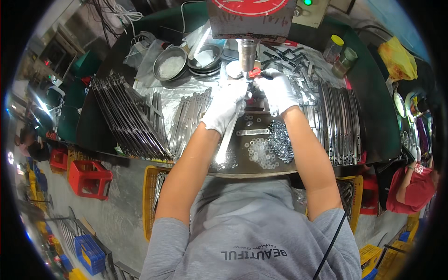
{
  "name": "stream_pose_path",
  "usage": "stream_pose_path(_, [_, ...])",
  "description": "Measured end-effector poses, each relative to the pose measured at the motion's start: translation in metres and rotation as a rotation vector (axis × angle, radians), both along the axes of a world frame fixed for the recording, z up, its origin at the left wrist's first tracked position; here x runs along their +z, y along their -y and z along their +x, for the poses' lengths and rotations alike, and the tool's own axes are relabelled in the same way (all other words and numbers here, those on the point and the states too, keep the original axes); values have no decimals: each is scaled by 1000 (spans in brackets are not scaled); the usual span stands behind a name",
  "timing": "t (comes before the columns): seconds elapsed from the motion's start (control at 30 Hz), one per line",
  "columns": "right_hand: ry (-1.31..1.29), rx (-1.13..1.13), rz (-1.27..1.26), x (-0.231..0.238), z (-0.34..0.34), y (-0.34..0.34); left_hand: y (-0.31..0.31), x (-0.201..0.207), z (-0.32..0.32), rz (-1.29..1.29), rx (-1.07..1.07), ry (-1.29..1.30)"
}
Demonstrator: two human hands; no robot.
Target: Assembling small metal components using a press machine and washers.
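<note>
My left hand (226, 108), in a white glove, is closed round a long flat metal bar (228, 135) that slants down toward the near table edge. Under the machine's steel spindle (247, 55), my right hand (278, 91), gloved too, has its fingertips pressed together beside the left ones. What the right fingers pinch is hidden by glare and glove. A red piece (254, 72) shows just behind the fingertips. Between my forearms lie white washers (261, 154), a pile of small dark metal parts (280, 142) and a short metal strip (253, 132).
Long metal bars stand in rows at the left (128, 116) and right (343, 123). Behind are a metal bowl (170, 64) of small pale parts and a yellow-lidded jar (333, 48). Yellow crates (148, 203) flank me below the table. A person in red (410, 189) is at far right.
</note>
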State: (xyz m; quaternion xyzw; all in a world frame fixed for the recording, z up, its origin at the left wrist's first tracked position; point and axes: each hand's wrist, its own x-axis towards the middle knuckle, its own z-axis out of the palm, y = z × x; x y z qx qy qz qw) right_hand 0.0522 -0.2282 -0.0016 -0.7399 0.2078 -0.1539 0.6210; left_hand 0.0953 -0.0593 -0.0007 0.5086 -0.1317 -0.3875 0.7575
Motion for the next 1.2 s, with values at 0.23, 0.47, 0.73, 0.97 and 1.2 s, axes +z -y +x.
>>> stream_pose_path(0.23, [80, 25, -138, -8, 6, 4, 4, 9, 1, 72, 33, -43])
stream_pose_path(0.47, [-26, 46, -164, 0, 3, 6, -24, 14, -28, 155, 131, -91])
stream_pose_path(0.73, [-9, 44, 67, 33, -25, -22, -76, 5, -50, 222, 62, 58])
stream_pose_path(0.97, [74, 284, -562, 15, -89, -63, -125, 7, -66, 286, 385, 124])
stream_pose_path(1.2, [124, 552, -1053, -21, -77, -104, -126, 14, -74, 107, 466, 73])
